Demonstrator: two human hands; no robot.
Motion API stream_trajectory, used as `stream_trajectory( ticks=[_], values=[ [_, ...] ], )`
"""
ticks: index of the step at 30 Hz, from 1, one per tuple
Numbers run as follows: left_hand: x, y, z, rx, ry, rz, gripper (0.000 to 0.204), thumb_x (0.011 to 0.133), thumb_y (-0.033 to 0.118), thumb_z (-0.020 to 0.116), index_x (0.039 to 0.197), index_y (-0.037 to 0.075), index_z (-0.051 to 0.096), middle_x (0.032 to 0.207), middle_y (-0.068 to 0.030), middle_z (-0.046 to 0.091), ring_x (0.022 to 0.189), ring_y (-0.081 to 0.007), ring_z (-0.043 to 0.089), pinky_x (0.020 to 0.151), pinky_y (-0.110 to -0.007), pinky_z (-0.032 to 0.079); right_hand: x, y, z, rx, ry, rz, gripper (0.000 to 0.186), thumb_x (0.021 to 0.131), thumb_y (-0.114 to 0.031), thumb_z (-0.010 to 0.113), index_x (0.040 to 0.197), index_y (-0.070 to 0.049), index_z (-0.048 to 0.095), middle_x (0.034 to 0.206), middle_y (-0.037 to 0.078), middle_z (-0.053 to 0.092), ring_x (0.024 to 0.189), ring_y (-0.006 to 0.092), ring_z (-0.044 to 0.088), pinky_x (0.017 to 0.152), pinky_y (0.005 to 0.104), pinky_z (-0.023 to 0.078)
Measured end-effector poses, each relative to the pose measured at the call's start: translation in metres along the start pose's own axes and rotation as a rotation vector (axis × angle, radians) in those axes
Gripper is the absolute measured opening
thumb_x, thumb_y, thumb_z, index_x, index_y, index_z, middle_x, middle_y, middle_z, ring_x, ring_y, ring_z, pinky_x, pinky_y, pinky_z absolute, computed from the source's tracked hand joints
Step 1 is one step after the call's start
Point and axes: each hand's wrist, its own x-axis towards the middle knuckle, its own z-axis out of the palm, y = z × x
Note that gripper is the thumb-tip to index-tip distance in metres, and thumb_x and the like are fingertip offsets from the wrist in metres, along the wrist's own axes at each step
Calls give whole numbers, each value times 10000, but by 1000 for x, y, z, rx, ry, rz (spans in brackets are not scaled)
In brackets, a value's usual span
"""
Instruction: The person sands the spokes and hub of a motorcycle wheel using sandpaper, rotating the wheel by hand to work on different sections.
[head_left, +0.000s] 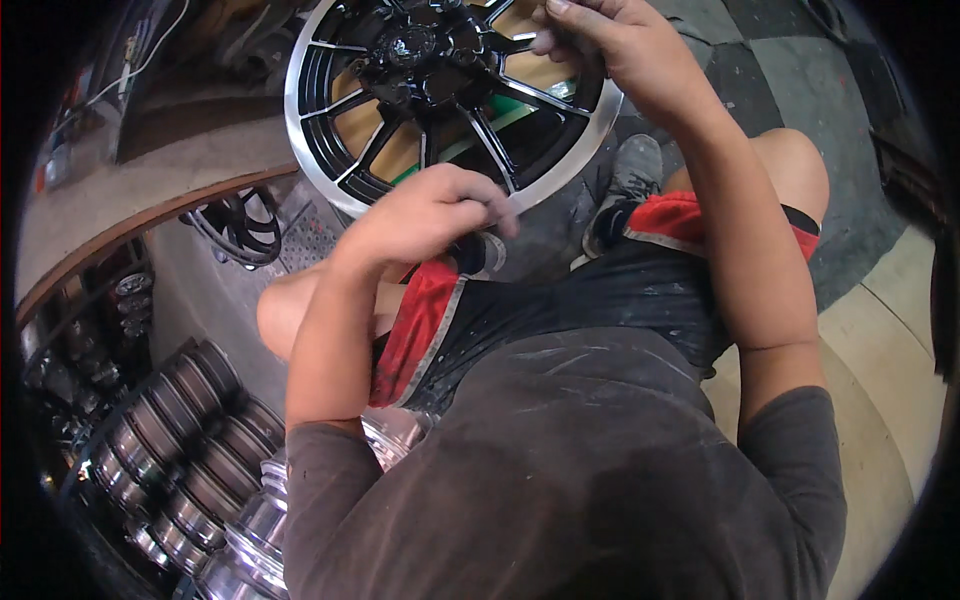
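Wheel: we see it [455,60] ahead of the knees, at the top of the view and partly cut off there; it has black spokes with bright edges and a silver outer rim.
Left hand: we find it [435,215] palm down by the wheel's near edge, fingers bent and a little blurred; whether it touches the rim or holds anything, we cannot tell.
Right hand: we see it [625,45] over the wheel's right side, thumb and fingers bent close together; we cannot tell if something is pinched between them.
Behind the spokes: we make out a tan surface [365,130] and a green patch [515,115].
Clothes: we see a dark shirt [580,450], dark shorts [560,295] with red cuffs, and a grey shoe [640,165] just below the wheel.
Left side: we note a table [165,185] with a brown edge, another black wheel [240,225] near that edge, and stacked metal rims [190,440] lower down.
Right side: we see a grey floor [840,130].
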Motion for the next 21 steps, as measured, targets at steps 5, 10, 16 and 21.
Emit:
stream_trajectory(
  ticks=[5, 10, 16, 21],
  values=[
    [-26, 20, -19, -92, 135, -44, 316, 898, 136, 541, 1009, -34, 783, 818, -91, 691, 773, -205, 638, 777, -353, 531, -16, 3, 21, -300, -87, 74, 241, 1063, -196, 657, 1226, -20, 675, 865, 34, 694, 771, 126, 689, 698, 288, 544],
    [-17, 0, -1, 399, 463, -220, 309, 952, 113, 585, 1179, 26, 776, 895, -162, 735, 837, -282, 705, 802, -409, 550, -28, 20, 37, -438, -237, 192, 252, 984, -103, 751, 1193, -8, 647, 728, 43, 647, 644, 122, 662, 566, 303, 508],
    [-7, -14, 7, 680, 488, -283, 534, 964, 181, 645, 1497, 153, 614, 1126, -241, 760, 1067, -440, 716, 945, -537, 562, -19, 14, 37, -491, -204, 199, 288, 991, -131, 745, 1246, -22, 665, 828, 7, 666, 699, 90, 596, 627, 297, 487],
    [5, -33, 10, 718, 571, -194, 575, 961, 156, 636, 1533, 154, 580, 1082, -270, 739, 1053, -456, 705, 932, -547, 546, -15, 12, 34, -375, -132, 146, 280, 991, -150, 741, 1221, 4, 697, 807, 17, 672, 695, 108, 648, 629, 310, 528]
  ],
)
